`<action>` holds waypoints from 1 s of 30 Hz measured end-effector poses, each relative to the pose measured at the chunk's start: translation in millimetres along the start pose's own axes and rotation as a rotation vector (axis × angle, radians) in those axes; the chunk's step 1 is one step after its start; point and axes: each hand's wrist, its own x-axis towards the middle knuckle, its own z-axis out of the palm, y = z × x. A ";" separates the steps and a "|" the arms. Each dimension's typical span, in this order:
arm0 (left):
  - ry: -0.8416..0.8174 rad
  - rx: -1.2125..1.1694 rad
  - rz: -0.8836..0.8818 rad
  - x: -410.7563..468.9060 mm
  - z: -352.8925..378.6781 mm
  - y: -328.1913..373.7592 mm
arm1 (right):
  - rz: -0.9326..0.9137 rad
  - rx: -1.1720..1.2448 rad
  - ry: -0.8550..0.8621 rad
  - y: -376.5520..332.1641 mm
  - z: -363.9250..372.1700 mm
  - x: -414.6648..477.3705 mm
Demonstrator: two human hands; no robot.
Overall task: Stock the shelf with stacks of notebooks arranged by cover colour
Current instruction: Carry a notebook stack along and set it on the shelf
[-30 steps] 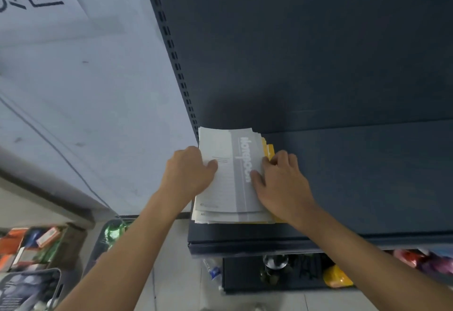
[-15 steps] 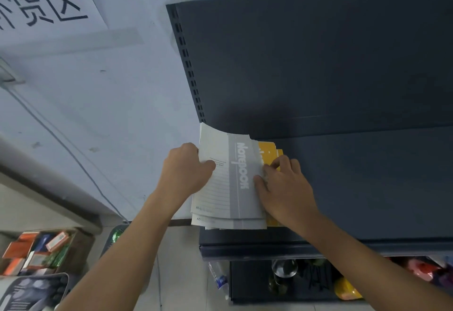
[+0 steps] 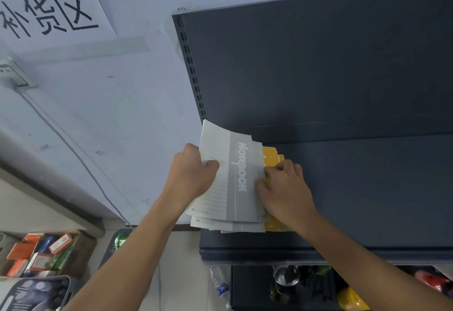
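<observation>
Head view: looking down on a dark blue-grey metal shelf (image 3: pixel 367 188) set against a pale wall.
Grey-and-white paper notebooks (image 3: pixel 230 183): stacked on the left end of the shelf, with left edges jutting past that end toward 9 o'clock; top copies lifted, far corner curled up at 11 o'clock.
Yellow-covered thin notebooks (image 3: pixel 270 158): lying under and just beside the grey stack at its 3 o'clock, mostly hidden.
Left hand (image 3: pixel 193 173): at 9 o'clock of the stack, gripping the left edge of the raised grey copies, thumb on the cover.
Right hand (image 3: pixel 284 188): at 3 o'clock of the stack, thumb on the grey cover, fingers curled at the right edge over the yellow covers, pinching that edge.
White paper sign with black characters (image 3: pixel 49 11): on the wall at 10 o'clock.
Brown cardboard box of orange and green packets (image 3: pixel 81 244): on the floor at 8 o'clock.
Clear plastic bottle with blue label (image 3: pixel 220 286): on the floor at 6 o'clock, below the shelf.
</observation>
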 end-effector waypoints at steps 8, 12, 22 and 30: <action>0.051 -0.072 0.039 -5.5 6.0 4.6 | 0.054 0.142 -0.022 6.2 0.1 10.0; 0.166 0.082 0.112 -8.4 10.3 7.1 | 0.043 0.109 -0.042 6.8 -0.8 9.2; 0.083 0.076 0.028 -2.4 17.8 2.3 | 0.032 0.170 -0.083 8.8 -3.2 9.9; 0.060 0.092 -0.031 3.0 14.9 2.7 | 0.046 0.288 -0.131 13.3 -7.1 18.3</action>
